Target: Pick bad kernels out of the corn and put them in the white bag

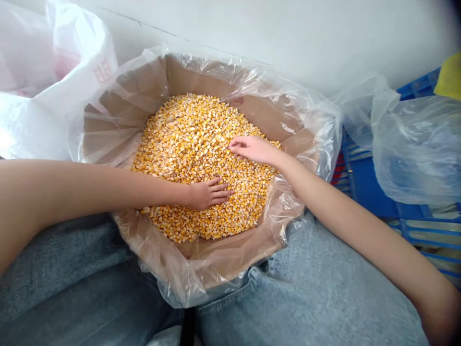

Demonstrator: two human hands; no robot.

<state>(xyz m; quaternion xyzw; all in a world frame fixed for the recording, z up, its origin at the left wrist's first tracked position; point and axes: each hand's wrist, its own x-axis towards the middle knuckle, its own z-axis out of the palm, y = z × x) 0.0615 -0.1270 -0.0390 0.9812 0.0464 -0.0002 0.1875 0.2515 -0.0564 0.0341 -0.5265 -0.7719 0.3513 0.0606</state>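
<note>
Loose corn kernels [190, 129], yellow and whitish, are heaped in a cardboard box [196, 79] lined with a clear plastic bag [324, 127]. Palm down on the near part of the heap lies my left hand [209, 194], its fingers stretched out and a little spread. My right hand [254, 148] is over the right side of the corn, thumb and fingers curled together in a pinch. Whatever is between those fingertips is too small or hidden to make out. The box stands between my jeans-clad legs [334, 278].
A white woven sack [84, 81] with faint red print is at the left. To the right stand blue plastic crates [370, 185], partly covered by a clear plastic bag [418, 149]. Something yellow [450, 77] shows at the far right. A pale wall [259, 33] rises behind the box.
</note>
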